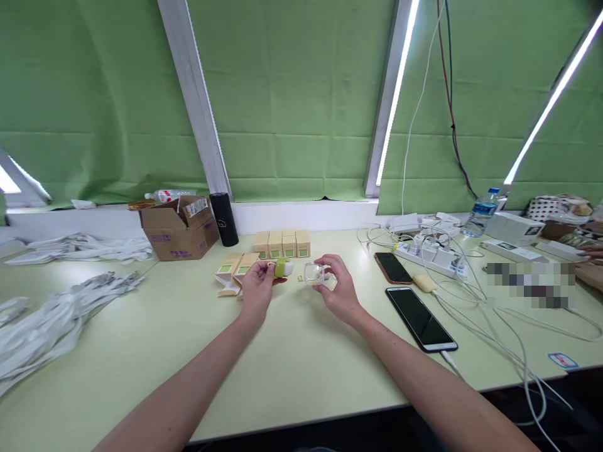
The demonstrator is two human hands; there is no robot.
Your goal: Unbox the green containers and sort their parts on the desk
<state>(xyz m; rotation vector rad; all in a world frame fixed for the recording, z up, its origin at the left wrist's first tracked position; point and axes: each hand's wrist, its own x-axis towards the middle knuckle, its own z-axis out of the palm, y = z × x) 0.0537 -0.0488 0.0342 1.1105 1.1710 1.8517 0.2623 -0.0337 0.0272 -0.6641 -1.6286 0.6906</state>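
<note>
My left hand (257, 284) is closed around a small green and white item (283, 268), its white end facing right; I cannot make out its exact kind. Between thumb and fingers, my right hand (340, 287) grips a clear plastic cup (313, 274) tipped on its side, its round end toward the left. The two held things are apart. A tiny yellowish piece (300, 278) lies on the table between them. Just beyond my left hand are opened cardboard boxes (228, 267) with green labels. Several closed small boxes (281, 243) stand in a row behind.
At the back left are a large cardboard carton (178, 232) and a black cylinder (224, 220). White strips (61, 323) lie in piles at left. Two phones (421, 319), a power strip (431, 258) and tangled white cables spread across the right. A water bottle (481, 213) stands behind.
</note>
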